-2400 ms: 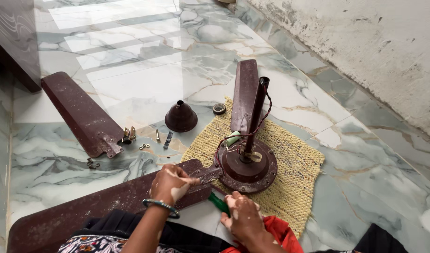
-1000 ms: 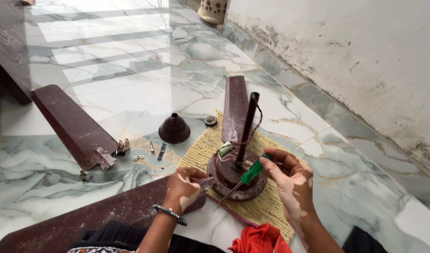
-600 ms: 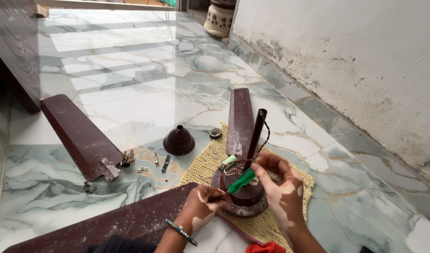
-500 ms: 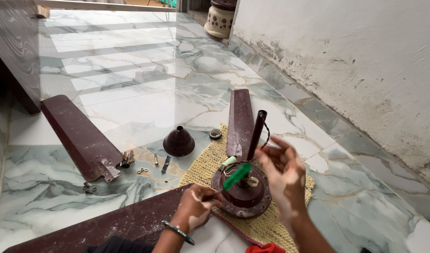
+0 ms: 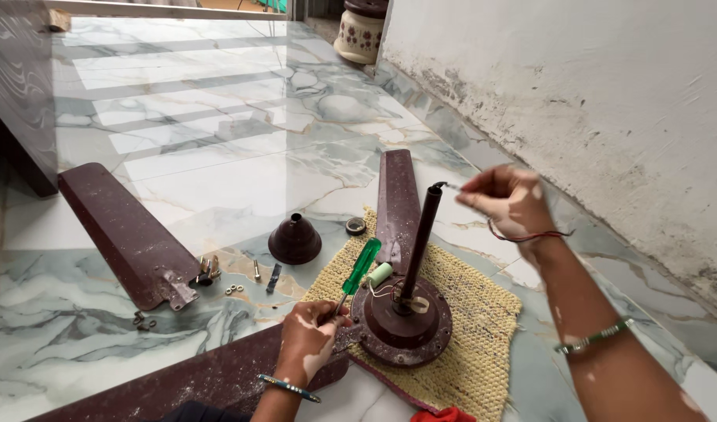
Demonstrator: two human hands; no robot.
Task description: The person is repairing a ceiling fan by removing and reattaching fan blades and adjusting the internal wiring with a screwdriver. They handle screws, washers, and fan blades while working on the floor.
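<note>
screwdriver (image 5: 360, 267) and fan motor (image 5: 402, 327) on woven mat (image 5: 483, 312)
left hand (image 5: 311, 337) grips the green-handled screwdriver; right hand (image 5: 508, 201) pinches a wire at the downrod (image 5: 419, 238) top.

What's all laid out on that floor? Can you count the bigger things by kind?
Fan blades: 3
Fan motor with rod: 1
Screwdriver, green handle, at left hand: 1
Cone cover: 1
Woven mat: 1
Pot: 1
Total: 8

Bare floor (image 5: 218, 101) beyond the canopy cup (image 5: 294, 239) and screws (image 5: 235, 289)
</note>
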